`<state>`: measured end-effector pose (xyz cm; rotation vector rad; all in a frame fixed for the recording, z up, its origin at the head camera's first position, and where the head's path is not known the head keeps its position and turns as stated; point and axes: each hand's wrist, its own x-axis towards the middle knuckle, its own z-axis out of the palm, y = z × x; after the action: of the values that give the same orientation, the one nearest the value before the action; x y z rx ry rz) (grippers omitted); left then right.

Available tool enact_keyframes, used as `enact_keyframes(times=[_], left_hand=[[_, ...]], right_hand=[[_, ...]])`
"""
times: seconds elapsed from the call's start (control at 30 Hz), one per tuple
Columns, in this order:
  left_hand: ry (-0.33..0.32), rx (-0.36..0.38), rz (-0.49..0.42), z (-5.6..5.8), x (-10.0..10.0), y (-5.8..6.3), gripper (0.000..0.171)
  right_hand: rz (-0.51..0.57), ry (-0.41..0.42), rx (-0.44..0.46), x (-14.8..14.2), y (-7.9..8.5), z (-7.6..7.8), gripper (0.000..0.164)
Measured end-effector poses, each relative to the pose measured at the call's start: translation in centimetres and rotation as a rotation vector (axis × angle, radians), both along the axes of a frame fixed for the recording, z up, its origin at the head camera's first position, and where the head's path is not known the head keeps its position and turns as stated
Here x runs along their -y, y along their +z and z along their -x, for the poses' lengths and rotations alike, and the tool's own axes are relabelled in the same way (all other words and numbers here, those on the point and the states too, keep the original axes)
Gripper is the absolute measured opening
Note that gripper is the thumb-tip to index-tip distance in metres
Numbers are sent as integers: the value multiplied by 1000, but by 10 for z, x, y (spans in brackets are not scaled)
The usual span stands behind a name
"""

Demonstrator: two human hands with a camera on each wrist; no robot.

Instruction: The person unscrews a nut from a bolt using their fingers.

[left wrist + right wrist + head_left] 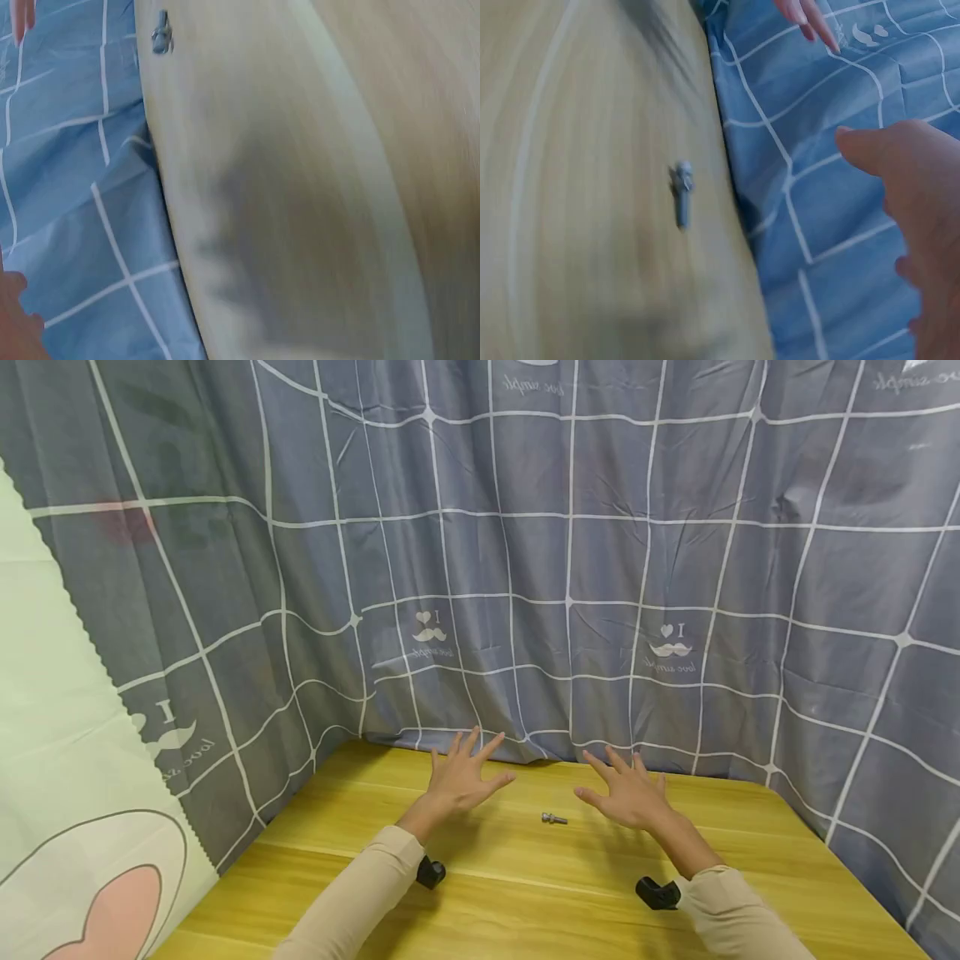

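A small metal bolt (553, 818) lies on its side on the wooden table, between the two hands. It has what looks like a nut or washer near its head, best seen on the bolt (681, 193) in the right wrist view. My left hand (457, 779) hovers over the table to the left of the bolt, fingers straight and spread, holding nothing. On the other side, my right hand (628, 793) is also raised with spread fingers and holds nothing. Neither hand touches the bolt.
The yellow wood-grain table (525, 893) ends at a grey-blue checked curtain (540, 552) behind and at both sides. A pale green cloth (52, 693) hangs at the left. Black devices (657, 893) sit at both wrists.
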<state>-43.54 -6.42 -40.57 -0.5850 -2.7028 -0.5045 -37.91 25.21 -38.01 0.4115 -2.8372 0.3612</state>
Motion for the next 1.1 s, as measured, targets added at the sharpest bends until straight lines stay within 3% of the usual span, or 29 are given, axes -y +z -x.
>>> enact_keyframes(times=[0.2,0.5,0.77,0.9,1.1], left_hand=[[-97,56,-13,-4,-21,-10,77],[-178,156,-95,-3,-39,-24,81],[-203,207,-124,3,-50,-37,83],[-178,247,-113,7,-53,-42,79],[-177,304,-147,7,-59,-44,71]], right_hand=[[103,61,-106,17,-29,12,76],[233,110,-111,28,-62,27,66],[270,134,-43,25,-80,32,58],[305,122,14,27,-85,33,51],[322,99,18,28,-93,35,41]])
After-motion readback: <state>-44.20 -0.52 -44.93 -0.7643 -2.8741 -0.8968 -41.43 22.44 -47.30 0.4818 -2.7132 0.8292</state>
